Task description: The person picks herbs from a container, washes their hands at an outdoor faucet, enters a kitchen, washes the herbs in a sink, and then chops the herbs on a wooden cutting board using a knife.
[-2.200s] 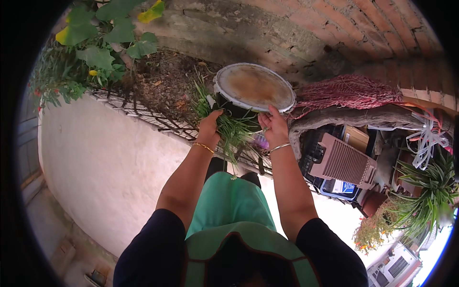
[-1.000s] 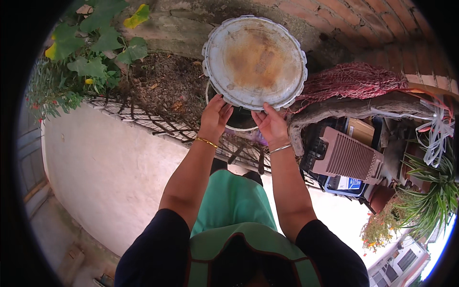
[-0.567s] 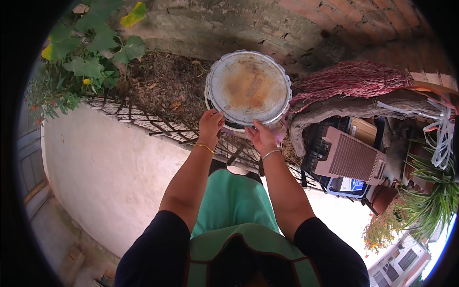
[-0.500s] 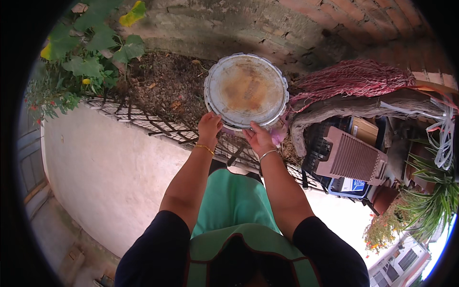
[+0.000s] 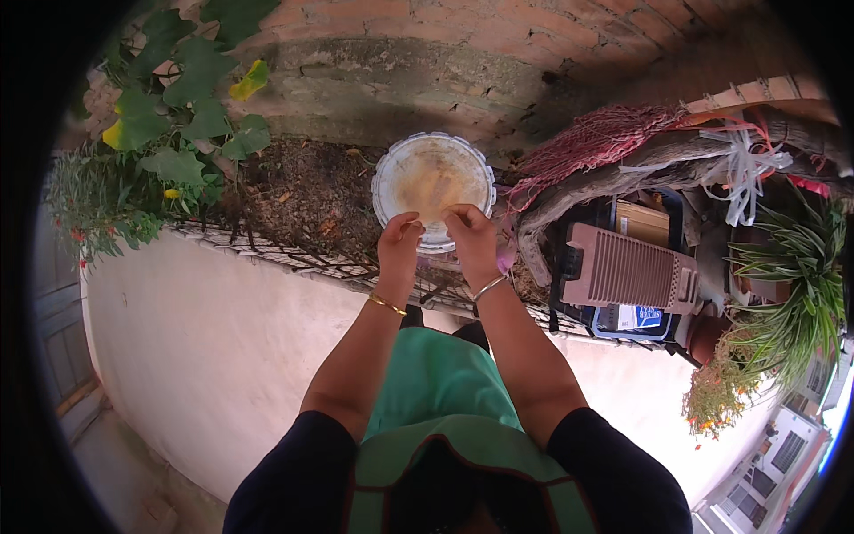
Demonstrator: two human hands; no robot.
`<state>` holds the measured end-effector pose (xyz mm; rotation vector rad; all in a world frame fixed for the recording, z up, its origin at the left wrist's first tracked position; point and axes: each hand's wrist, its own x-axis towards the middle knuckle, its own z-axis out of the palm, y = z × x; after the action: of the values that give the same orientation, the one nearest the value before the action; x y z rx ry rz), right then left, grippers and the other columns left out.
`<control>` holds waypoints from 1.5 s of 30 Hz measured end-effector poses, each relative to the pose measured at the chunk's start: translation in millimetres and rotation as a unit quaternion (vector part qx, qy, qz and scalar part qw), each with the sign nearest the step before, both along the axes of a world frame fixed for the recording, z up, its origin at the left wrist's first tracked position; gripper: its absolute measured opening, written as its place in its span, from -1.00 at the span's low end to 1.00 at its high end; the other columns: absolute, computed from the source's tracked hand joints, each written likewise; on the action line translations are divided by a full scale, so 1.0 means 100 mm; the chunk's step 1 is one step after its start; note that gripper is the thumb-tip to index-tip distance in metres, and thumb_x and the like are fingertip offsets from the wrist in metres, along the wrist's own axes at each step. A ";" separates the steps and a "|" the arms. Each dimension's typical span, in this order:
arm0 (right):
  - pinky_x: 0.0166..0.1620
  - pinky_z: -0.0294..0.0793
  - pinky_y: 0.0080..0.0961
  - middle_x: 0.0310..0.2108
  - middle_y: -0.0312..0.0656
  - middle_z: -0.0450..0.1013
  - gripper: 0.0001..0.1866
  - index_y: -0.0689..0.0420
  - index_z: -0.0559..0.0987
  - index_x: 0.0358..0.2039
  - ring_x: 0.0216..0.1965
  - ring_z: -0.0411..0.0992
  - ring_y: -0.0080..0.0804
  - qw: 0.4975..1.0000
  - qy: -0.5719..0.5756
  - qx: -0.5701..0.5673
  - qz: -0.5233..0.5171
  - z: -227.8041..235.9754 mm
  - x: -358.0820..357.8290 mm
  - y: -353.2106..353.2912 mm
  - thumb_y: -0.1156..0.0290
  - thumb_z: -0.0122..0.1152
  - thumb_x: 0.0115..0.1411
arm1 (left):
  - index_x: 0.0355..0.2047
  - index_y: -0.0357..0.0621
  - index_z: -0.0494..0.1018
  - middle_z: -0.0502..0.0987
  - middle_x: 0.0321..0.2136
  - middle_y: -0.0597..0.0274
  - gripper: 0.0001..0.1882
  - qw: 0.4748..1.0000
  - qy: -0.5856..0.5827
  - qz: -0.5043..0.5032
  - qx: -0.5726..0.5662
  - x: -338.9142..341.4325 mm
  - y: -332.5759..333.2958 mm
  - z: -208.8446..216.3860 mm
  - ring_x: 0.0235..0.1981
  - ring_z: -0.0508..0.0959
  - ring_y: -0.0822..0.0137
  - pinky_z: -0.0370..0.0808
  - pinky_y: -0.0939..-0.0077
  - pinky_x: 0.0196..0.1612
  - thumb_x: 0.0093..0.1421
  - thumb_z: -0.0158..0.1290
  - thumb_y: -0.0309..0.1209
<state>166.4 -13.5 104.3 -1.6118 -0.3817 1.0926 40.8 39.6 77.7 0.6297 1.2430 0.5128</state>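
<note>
Brick wall [image 5: 445, 36] rises behind a strip of soil [image 5: 307, 196], with a metal fence [image 5: 289, 255] along its near side. Round and white with brown stains, the lid [image 5: 434, 173] lies at the soil's right end, just left of the red net [image 5: 596, 147]. Your left hand [image 5: 399, 249] and right hand [image 5: 473, 242] are apart over its near edge. On each, your fingers [image 5: 462, 214] curl inward, tips close to the thumb; you cannot tell whether they pinch something thin or touch the lid.
</note>
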 end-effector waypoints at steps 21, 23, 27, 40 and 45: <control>0.30 -0.12 -0.48 0.28 0.07 0.00 -0.36 0.34 0.05 0.24 0.31 -0.06 -0.20 0.928 -0.254 0.251 -0.109 3.53 0.08 -1.03 0.09 -0.30 0.35 | 0.28 -0.23 -0.06 -0.12 0.32 0.04 -0.36 0.843 -0.206 -0.293 0.400 0.53 -1.19 4.14 0.34 -0.15 0.24 -0.21 0.35 0.32 0.35 -0.39 -0.04; 0.31 -0.16 -0.47 0.29 0.03 -0.02 -0.36 0.32 0.02 0.26 0.33 -0.11 -0.24 0.919 -0.185 0.336 -0.096 3.64 -0.06 -1.50 0.08 -0.34 0.36 | 0.26 -0.28 -0.02 -0.07 0.30 -0.04 -0.38 0.803 -0.197 -0.298 0.478 0.70 -1.60 4.14 0.34 -0.12 0.18 -0.16 0.31 0.31 0.35 -0.39 -0.08; 0.31 -0.17 -0.45 0.29 0.07 -0.03 -0.36 0.33 0.00 0.26 0.34 -0.11 -0.17 0.870 -0.358 0.288 -0.179 4.25 0.28 -3.27 0.08 -0.36 0.35 | 0.26 -0.30 -0.04 -0.06 0.29 -0.05 -0.39 0.716 -0.227 -0.364 0.550 1.07 -2.77 4.27 0.34 -0.11 0.16 -0.16 0.31 0.31 0.36 -0.43 -0.10; 0.31 -0.16 -0.34 0.28 0.01 0.01 -0.41 0.30 0.02 0.27 0.33 -0.09 -0.17 0.749 -0.457 0.205 -0.435 4.29 0.58 -8.39 0.24 -0.25 0.32 | 0.29 -0.33 -0.31 -0.10 0.29 -0.11 -0.33 0.478 -0.513 -0.568 0.430 2.14 -8.13 4.38 0.32 -0.08 0.13 -0.14 0.30 0.31 0.36 -0.45 -0.12; 0.16 0.23 -0.37 0.10 -0.12 0.29 -0.52 0.25 0.26 0.15 0.13 0.28 -0.33 0.768 -0.297 0.162 -0.544 4.20 1.07 -10.12 0.22 -0.19 0.33 | 0.23 -0.27 0.07 0.23 0.16 0.11 -0.37 0.441 -0.471 -0.698 0.312 3.16 -9.24 4.13 0.19 0.21 0.35 0.17 0.44 0.19 0.22 0.03 -0.33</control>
<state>273.7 -1025.4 524.3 -1.4483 0.0201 -0.3757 357.2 -884.3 491.1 1.4478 -0.8361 -0.2254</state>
